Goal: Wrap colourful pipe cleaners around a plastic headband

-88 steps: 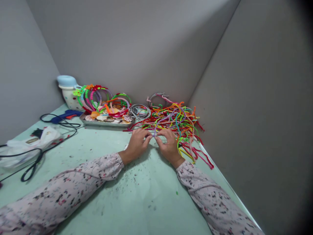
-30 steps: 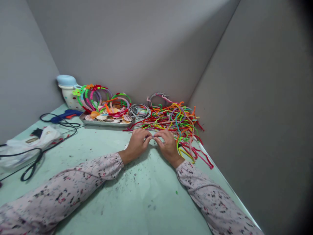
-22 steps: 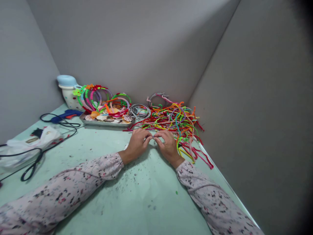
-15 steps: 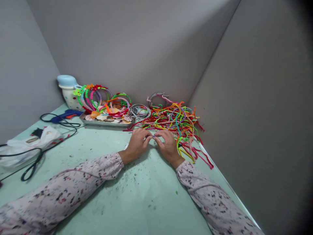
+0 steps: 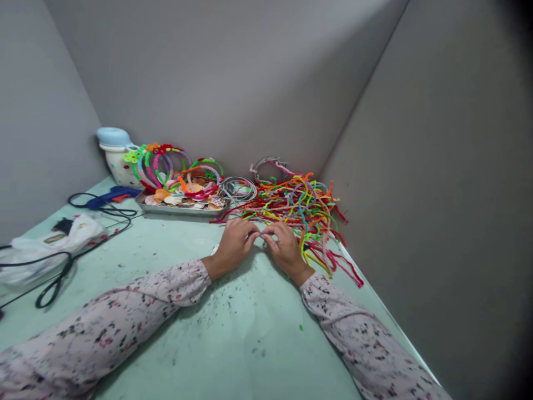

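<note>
green table [image 5: 227, 339]; purple stem [image 5: 261, 234] less visible now

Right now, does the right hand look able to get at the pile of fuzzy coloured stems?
Likely yes: the right hand is close to the pile of fuzzy stems and nothing seems to block it, though it appears busy pinching a small purplish piece with the left hand.

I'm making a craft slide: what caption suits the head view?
Left hand and right hand pinch a tiny purplish piece near colourful fuzzy stems, a tray of shells beyond.
</note>
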Motion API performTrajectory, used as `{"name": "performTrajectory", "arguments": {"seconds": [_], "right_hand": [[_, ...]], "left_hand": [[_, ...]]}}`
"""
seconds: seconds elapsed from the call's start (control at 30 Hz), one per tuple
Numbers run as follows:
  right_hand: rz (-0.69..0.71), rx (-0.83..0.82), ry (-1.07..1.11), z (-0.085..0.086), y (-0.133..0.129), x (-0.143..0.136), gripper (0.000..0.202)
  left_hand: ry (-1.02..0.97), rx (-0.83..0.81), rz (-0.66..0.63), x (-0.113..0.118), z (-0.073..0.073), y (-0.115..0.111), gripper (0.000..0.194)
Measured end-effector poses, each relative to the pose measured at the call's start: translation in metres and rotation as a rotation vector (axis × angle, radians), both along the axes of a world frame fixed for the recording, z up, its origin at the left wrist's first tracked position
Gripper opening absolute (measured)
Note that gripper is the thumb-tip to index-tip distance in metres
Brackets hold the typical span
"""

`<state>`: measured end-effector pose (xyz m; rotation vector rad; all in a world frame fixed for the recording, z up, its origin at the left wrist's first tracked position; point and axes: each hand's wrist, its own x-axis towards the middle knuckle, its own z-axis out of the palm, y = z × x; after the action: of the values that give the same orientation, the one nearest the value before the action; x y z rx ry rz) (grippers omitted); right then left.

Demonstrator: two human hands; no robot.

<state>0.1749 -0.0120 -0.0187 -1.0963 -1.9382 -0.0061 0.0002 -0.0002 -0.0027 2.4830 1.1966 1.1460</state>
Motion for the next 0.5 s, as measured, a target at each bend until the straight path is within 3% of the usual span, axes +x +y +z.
{"name": "performTrajectory", "arguments": {"seconds": [0.5], "right_hand": [[0.032, -0.063, 0.099, 0.0054, -0.0035, -0.0022, 0.01]], "left_hand": [[-0.004, 0.014, 0.006, 0.0008, -0.0007, 0.0006, 0.013]]}}
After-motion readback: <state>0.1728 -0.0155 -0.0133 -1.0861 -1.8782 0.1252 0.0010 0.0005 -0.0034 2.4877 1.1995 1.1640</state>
